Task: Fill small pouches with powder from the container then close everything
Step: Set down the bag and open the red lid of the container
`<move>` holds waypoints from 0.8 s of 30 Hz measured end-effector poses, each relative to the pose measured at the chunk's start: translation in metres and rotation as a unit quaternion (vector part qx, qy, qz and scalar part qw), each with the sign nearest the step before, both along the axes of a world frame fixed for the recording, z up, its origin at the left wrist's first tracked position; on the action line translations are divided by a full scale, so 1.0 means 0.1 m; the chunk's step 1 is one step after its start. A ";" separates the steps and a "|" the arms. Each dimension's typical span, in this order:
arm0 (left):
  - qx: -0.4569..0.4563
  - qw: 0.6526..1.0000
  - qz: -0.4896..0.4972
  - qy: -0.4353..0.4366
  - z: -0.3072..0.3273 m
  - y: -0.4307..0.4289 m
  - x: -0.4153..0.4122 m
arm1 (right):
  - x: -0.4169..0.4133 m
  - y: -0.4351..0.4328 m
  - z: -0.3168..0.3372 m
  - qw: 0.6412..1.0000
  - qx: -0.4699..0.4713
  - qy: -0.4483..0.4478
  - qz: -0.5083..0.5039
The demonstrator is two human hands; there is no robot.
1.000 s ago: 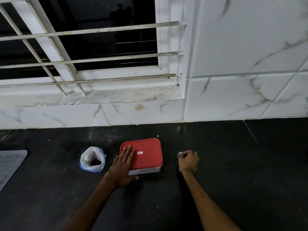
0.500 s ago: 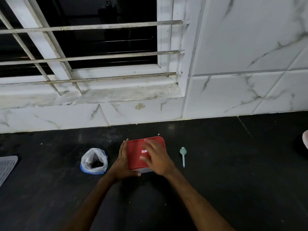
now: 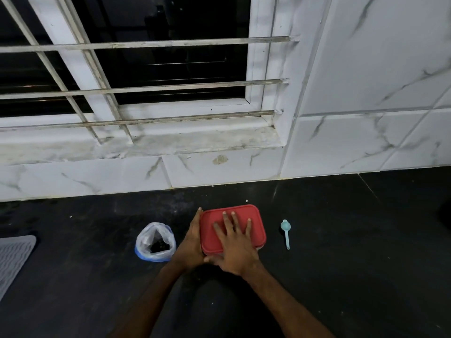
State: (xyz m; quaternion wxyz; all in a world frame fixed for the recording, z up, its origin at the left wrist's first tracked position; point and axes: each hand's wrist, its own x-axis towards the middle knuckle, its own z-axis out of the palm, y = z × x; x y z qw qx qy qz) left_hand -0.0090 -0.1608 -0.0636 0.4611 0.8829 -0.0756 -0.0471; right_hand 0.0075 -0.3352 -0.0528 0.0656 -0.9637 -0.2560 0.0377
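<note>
- A person's right hand lay flat on the red rectangular plastic lid of a food container, its fingers straight, spread and gripping nothing.
- The left hand rested against the container's left side, fingers extended along the edge and not curled round it; where the thumb lay could not be told.
- The lidded container sat on a black stone countertop, near the foot of a white marble-patterned tiled wall.
- A small clear plastic pouch with a blue base stood just left of the left hand, its mouth open and dark contents visible inside.
- A small pale teal plastic scoop lay on the counter to the right of the container, apart from it and untouched.
- A grey ribbed mat showed at the far left edge, and a barred white-framed window stood above the counter.
</note>
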 end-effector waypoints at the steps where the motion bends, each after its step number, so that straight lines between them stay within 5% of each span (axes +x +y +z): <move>1: -0.016 1.000 -0.002 0.021 0.00 -0.01 0.00 | 0.00 0.02 0.02 1.000 -0.001 0.008 -0.003; 20: -0.041 0.997 -0.007 0.068 -0.12 -0.05 0.01 | 0.10 0.18 0.14 0.998 -0.047 0.027 -0.032; 24: -0.061 0.996 0.017 0.057 -0.12 -0.04 -0.02 | 0.09 0.19 0.21 0.990 -0.061 0.120 -0.031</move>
